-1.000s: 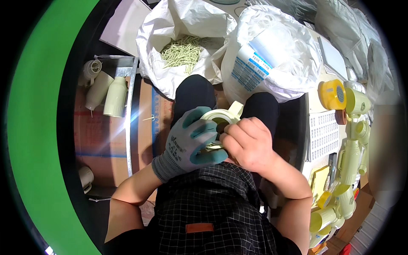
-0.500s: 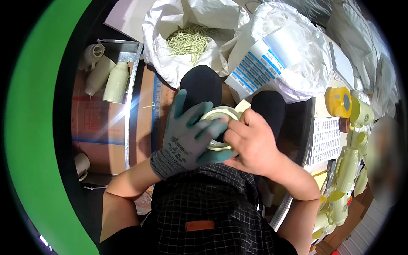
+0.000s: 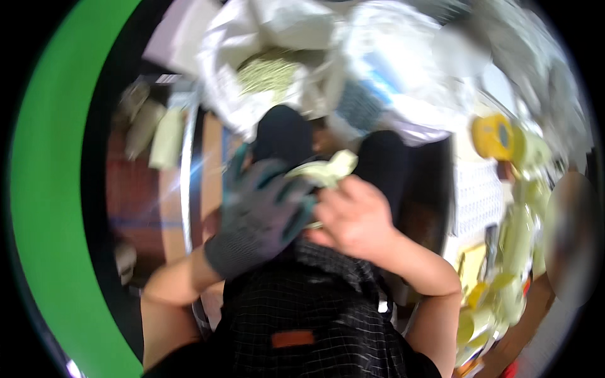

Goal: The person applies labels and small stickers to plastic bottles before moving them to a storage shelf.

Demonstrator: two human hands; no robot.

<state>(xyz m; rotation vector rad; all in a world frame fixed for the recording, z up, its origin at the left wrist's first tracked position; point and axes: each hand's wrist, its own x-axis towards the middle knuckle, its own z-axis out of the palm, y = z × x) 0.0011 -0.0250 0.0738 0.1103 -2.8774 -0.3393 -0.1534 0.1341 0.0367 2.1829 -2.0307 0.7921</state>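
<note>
Shifted leftward, the left hand (image 3: 261,206) flanks the pale vessel (image 3: 329,169) opposite the right hand (image 3: 356,215), both grips too blurred to tell.

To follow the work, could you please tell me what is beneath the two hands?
A blurred pale green piece shows partly; the gloved left hand and bare right hand cover its middle.

Left hand (image 3: 261,211) and right hand (image 3: 354,217) blur; they hide most of the pale-green vessel (image 3: 318,171).
</note>
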